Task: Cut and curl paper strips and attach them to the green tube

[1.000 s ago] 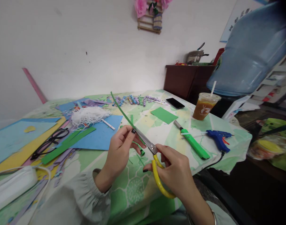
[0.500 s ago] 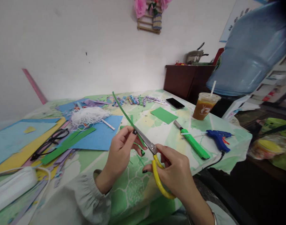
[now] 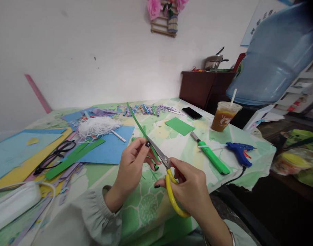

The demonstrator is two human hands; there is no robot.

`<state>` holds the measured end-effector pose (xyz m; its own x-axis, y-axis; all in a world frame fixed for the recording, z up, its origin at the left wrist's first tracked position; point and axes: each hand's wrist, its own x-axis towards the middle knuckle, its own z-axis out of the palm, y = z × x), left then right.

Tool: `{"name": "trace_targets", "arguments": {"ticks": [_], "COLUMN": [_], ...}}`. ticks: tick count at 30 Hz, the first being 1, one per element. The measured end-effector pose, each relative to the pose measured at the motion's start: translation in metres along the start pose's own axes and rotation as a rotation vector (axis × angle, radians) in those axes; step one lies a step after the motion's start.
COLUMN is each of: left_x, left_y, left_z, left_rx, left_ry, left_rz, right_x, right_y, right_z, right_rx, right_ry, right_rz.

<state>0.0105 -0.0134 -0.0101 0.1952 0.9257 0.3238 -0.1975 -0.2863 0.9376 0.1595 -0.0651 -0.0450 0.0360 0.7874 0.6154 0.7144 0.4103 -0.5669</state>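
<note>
Left grip [image 3: 132,157] is pinched, thumb against fingers, on a narrow, gently curling green paper strip [image 3: 137,122] raised over the cloth-covered counter [image 3: 172,145]. Right grip [image 3: 187,181] is wrapped round the smooth yellow loop handles of the scissors [image 3: 166,160]; their slim metal blades point between ten and eleven o'clock, along the strip. From the scissors' pivot, a flat green paper rectangle [image 3: 180,126] lies at one o'clock, a blue plastic glue gun [image 3: 239,152] at three, and a fluffy white string tangle [image 3: 98,129] near ten.
</note>
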Motion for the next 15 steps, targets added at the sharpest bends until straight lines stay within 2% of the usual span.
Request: {"name": "trace_targets", "arguments": {"ticks": [15], "left_x": [0.0005], "left_y": [-0.0014], "left_z": [0.0005], "left_rx": [0.015], "left_ry": [-0.032], "left_rz": [-0.010], "right_x": [0.0027], "right_y": [-0.0023], "right_z": [-0.0018], "right_rx": [0.025], "right_ry": [-0.049], "right_rz": [0.043]}}
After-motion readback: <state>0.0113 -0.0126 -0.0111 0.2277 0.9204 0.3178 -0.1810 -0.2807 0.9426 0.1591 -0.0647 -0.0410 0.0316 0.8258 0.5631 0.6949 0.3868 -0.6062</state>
